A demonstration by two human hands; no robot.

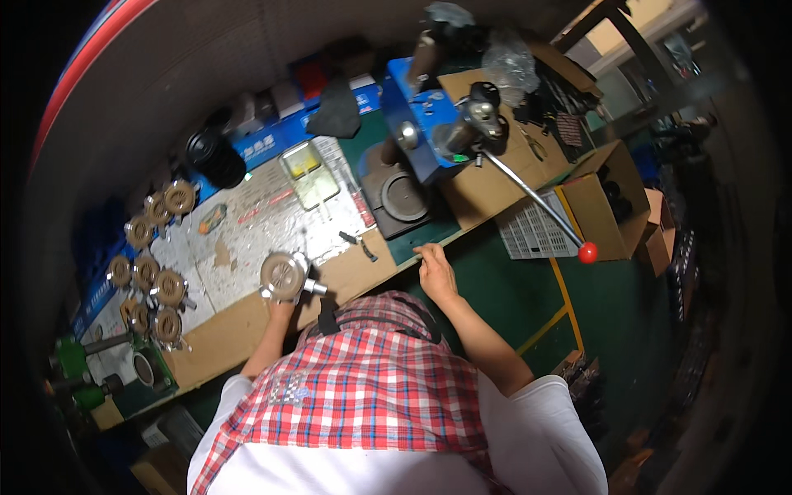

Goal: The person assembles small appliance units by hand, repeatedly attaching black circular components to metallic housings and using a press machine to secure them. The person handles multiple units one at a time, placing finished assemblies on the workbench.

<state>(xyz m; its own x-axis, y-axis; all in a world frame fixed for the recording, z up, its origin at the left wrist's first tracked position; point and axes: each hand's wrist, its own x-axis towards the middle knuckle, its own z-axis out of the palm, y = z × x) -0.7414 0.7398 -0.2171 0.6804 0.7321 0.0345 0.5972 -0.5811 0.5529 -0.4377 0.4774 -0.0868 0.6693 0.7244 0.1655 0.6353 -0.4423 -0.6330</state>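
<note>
Nearest: a red-and-white plaid apron [363, 388] over a white shirt fills the lower view, hiding part of the desk edge and the left wrist.
Left hand: the left hand [280, 307] is mostly hidden beneath the round disc-shaped part [284, 276]; its fingers grasp that part from below.
Disc part: tan, circular, with radial ribs on its flat face and small silvery metal lugs at the rim; the face tilts up toward the camera, and a short metal stub sticks out toward the right. It is held just above the near edge of the desk [231, 330].
Right hand: the right hand [435, 271] rests on the desk's front edge, fingers loosely curled, grasping nothing.
Around: a cluster of similar tan discs [153, 276] lies at the left; a clear plastic tray [309, 173] sits farther back.
Beyond: a blue hand press [429, 132] stands at the back, its long metal lever ending in a red ball knob [586, 252] slanting down to the right.
</note>
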